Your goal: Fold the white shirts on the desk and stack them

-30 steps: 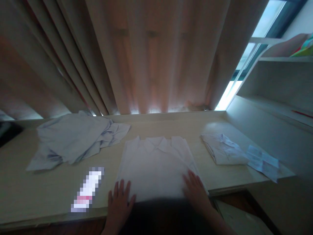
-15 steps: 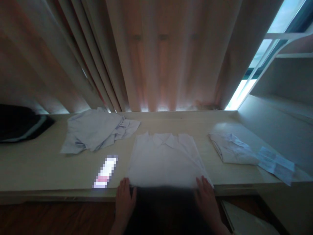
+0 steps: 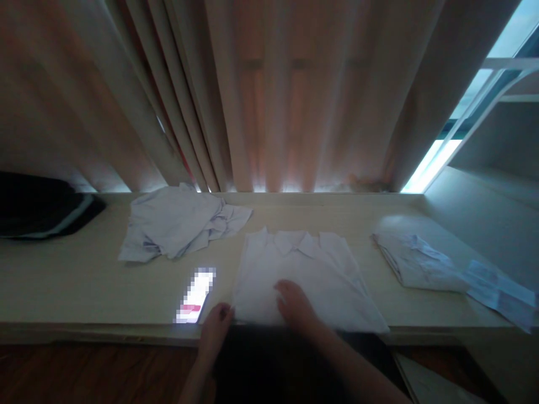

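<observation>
A white collared shirt [image 3: 295,280], folded into a flat panel, lies in front of me with its collar pointing away. At its near left corner, my left hand [image 3: 217,325] is closed, fingertips pinching the edge of the fabric. My right hand [image 3: 297,306] rests on the lower middle of the shirt, its fingers slightly bent and apart from the thumb. The shirt's near right corner sticks out over the table edge.
A crumpled white garment [image 3: 177,221] and a blurred bright phone [image 3: 196,294] lie to the left on the pale table [image 3: 105,292]. A black item [image 3: 42,207] sits far left. Folded white cloth [image 3: 421,264] and a pale blue piece [image 3: 501,292] lie right. Curtains [image 3: 286,112] hang behind.
My right hand has left the shirt's near right corner and moved left onto its middle. My left hand's fingers have curled in at the left edge. The view has shifted slightly left.
</observation>
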